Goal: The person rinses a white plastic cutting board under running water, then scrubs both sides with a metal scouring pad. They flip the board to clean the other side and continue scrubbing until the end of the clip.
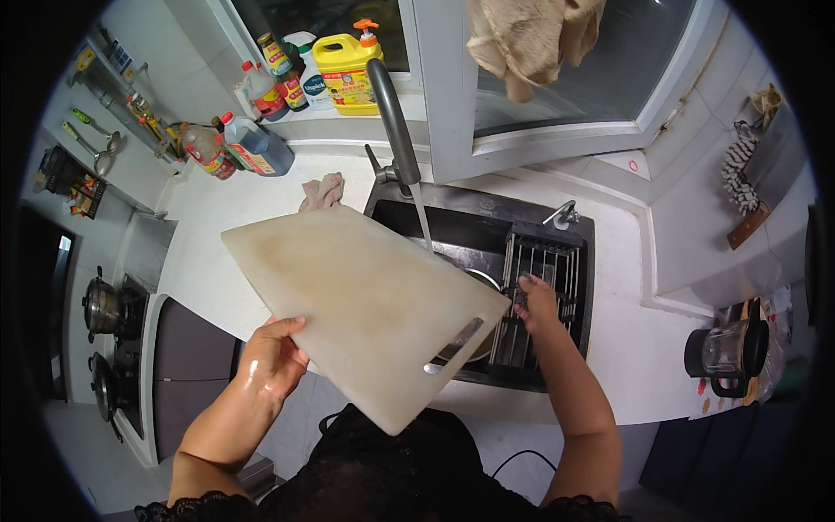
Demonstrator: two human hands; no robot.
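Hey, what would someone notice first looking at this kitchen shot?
The big pale plastic cutting board, held tilted in the left hand beside the dark sink. Behind it, water runs from the grey curved faucet, while the right hand touches the metal wire rack.

The cutting board in my left hand covers the sink's left half, blocking the way there. The tap arches overhead, its water stream falling behind the board. My right hand rests on the wire rack filling the right side. The worktop to my right lies open up to the blender jug.
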